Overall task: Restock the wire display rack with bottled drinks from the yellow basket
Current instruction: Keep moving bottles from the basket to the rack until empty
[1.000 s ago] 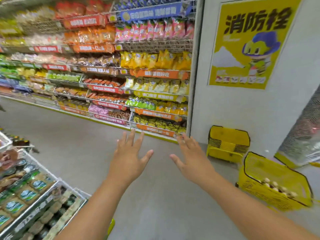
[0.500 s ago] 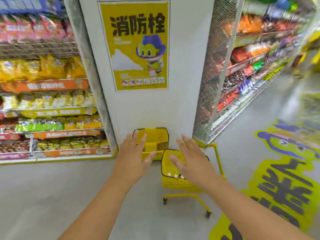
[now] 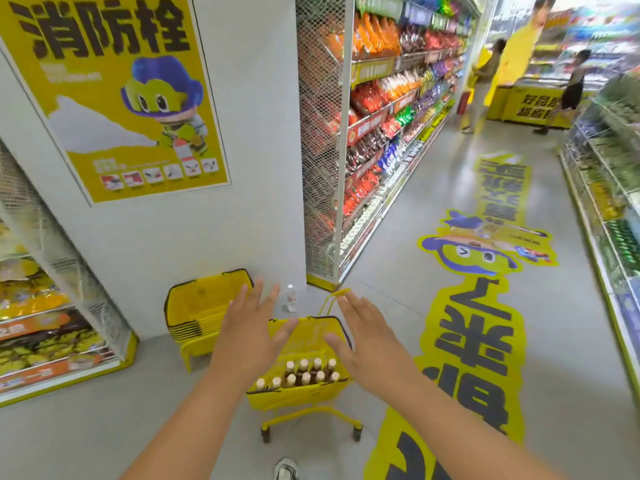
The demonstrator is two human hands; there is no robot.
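Fingers [image 3: 258, 299] straight, spread, holding nothing

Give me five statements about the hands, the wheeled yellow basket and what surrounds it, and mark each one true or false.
1. Both hands, the left hand and the right hand, are open with fingers spread and hold nothing. True.
2. The yellow basket on wheels is empty. False: bottles with pale caps stand upright in it.
3. A stack of yellow baskets sits against the white wall beneath the yellow poster. True.
4. The right hand grips the basket's handle. False: the handle stands free beyond the fingertips.
5. The aisle on the right has no people in it. False: two people stand at its far end.
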